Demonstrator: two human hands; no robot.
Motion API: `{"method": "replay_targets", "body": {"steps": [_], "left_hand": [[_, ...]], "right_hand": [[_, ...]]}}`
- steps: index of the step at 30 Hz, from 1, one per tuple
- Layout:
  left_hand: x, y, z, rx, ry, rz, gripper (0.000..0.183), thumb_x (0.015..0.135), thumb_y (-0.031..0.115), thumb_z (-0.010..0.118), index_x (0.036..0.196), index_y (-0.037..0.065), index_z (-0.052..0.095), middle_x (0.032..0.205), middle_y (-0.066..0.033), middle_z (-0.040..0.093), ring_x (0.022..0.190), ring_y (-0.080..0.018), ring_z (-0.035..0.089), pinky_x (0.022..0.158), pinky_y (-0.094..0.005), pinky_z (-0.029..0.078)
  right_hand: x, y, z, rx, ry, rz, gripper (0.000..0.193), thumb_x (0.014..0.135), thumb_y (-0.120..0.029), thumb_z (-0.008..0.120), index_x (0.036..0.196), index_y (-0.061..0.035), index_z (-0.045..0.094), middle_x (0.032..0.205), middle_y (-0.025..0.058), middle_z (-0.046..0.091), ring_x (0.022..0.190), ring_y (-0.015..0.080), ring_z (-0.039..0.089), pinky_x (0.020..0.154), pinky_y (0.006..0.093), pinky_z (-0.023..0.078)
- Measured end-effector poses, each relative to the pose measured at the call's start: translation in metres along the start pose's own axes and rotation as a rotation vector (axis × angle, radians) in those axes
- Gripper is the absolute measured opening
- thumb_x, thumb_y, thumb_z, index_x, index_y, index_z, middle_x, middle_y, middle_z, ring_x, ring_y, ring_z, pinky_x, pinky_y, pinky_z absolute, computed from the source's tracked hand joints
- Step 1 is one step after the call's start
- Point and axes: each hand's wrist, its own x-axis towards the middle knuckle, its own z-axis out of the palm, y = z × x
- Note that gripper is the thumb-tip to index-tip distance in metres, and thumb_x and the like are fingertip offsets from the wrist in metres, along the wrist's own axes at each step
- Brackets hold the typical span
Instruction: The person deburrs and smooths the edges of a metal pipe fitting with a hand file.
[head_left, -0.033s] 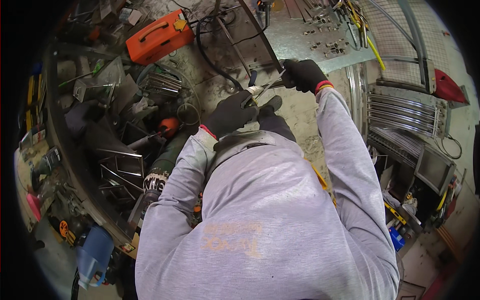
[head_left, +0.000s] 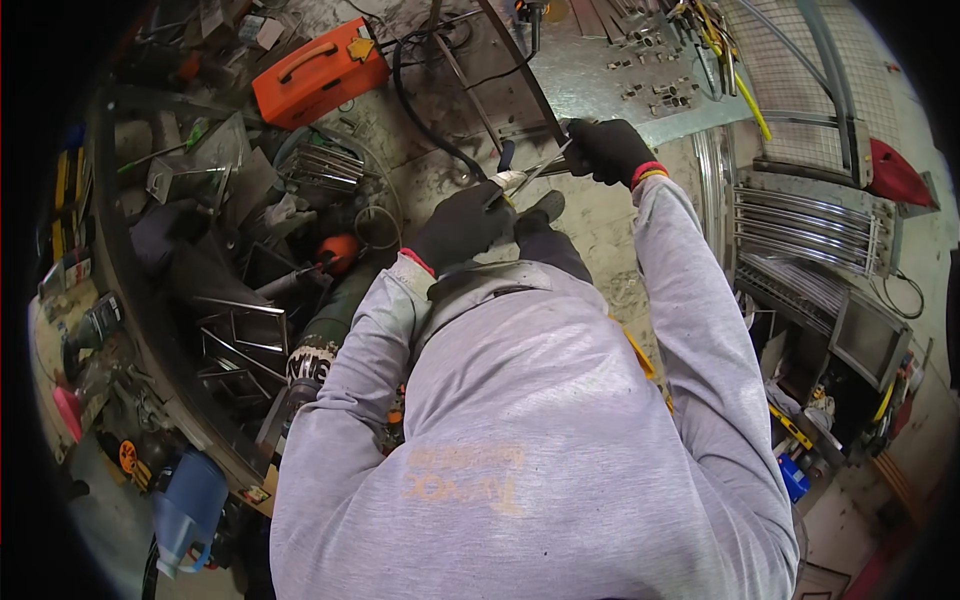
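Observation:
My right hand (head_left: 608, 152), in a black glove with a red and yellow cuff, is closed around one end of a thin grey metal rod (head_left: 542, 170). The rod slants down to the left, towards my other hand. My left hand (head_left: 460, 226), gloved the same way, is closed on a short piece with a pale, silvery end (head_left: 510, 181) that sticks out past its fingers. The kind of this piece is too small to make out. The rod's lower end reaches this piece, and I cannot tell whether they touch. My left fingers are partly hidden.
An orange metal case (head_left: 320, 75) stands on the floor ahead, with a black cable (head_left: 420, 125) beside it. Small metal parts lie on a sheet-topped table (head_left: 600, 90) at the far right. A cluttered bench (head_left: 165, 375) runs along the left. Steel tubes (head_left: 805, 228) are stacked at right.

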Motion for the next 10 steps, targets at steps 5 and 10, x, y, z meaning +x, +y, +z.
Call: {"method": "replay_targets", "body": {"steps": [5, 10], "left_hand": [[-0.004, 0.026, -0.002, 0.144, 0.113, -0.051, 0.045, 0.1, 0.029, 0.065, 0.136, 0.003, 0.063, 0.09, -0.0205, 0.071, 0.08, -0.0312, 0.07, 0.074, -0.043, 0.053], [-0.005, 0.011, 0.001, 0.428, 0.112, -0.144, 0.045, 0.1, 0.036, 0.067, 0.126, 0.0, 0.064, 0.096, -0.0296, 0.071, 0.09, -0.0442, 0.071, 0.076, -0.0544, 0.05]], "right_hand": [[-0.004, 0.001, -0.001, 0.054, -0.035, 0.015, 0.047, 0.096, -0.05, 0.061, 0.071, -0.0105, 0.066, 0.061, 0.0031, 0.062, 0.048, 0.0156, 0.054, 0.046, 0.0336, 0.042], [-0.007, -0.002, -0.001, 0.108, -0.096, 0.013, 0.045, 0.098, -0.05, 0.06, 0.072, -0.0126, 0.065, 0.06, 0.0016, 0.061, 0.047, 0.015, 0.051, 0.044, 0.0336, 0.039]]}}
